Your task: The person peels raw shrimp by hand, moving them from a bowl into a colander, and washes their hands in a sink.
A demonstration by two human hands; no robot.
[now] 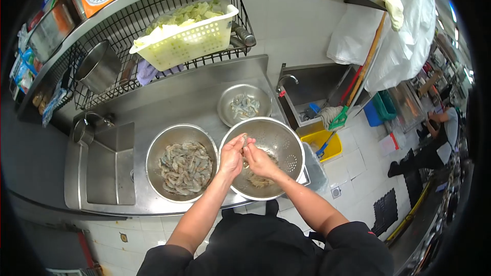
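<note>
Over a large steel colander, my left hand and my right hand meet with fingers pinched around a small greyish shrimp. Shells and shrimp scraps lie in the bottom of the colander, partly behind my right hand. To the left stands a big steel bowl full of unpeeled grey shrimp. Behind the colander, a smaller steel bowl holds several pale, peeled-looking shrimp.
A sink is at the left, a second sink at the back right. Above the counter, a wire rack carries a basket of leafy greens. A yellow bucket stands right of the counter; another person is farther right.
</note>
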